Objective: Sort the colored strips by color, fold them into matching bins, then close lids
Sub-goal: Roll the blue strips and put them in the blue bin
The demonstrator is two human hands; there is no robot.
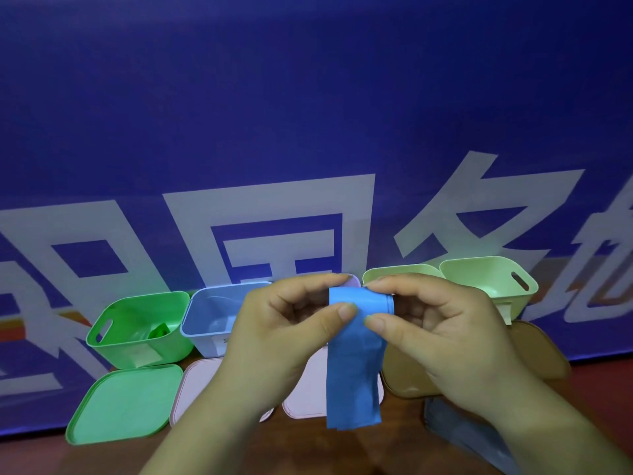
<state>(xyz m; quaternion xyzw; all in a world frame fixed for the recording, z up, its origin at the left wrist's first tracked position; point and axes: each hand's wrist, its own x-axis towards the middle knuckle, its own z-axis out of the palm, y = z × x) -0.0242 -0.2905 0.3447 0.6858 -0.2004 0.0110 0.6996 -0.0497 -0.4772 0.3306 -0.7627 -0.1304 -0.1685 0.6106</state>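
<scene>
Both hands up over the worktop (603,385), sharing one bright blue flat strip (354,371). Left hand (284,330) pinches its top edge between thumb and forefinger, and right hand (445,330) does the same from the other side. The top looks turned over into a first fold, with the tail hanging free. The strip's long axis runs 12 to 6, top end in the fingers. The target, by colour, is the pale blue open plastic bin (205,334), at roughly 9 o'clock from the pinch and partly behind the left hand, so the left hand is nearer. I'd expect more folds along that 12-6 axis first, then a short carry toward 9. The bright green open plastic bin (137,354) sits further out at 9 with a green piece (159,330) inside, and its green square lid (126,402) lies flat in front of it. All lids look off, so closing is not yet done. A dark blue-grey heap (455,430) at 5 o'clock could be more strips, but it's too blurred to tell.
</scene>
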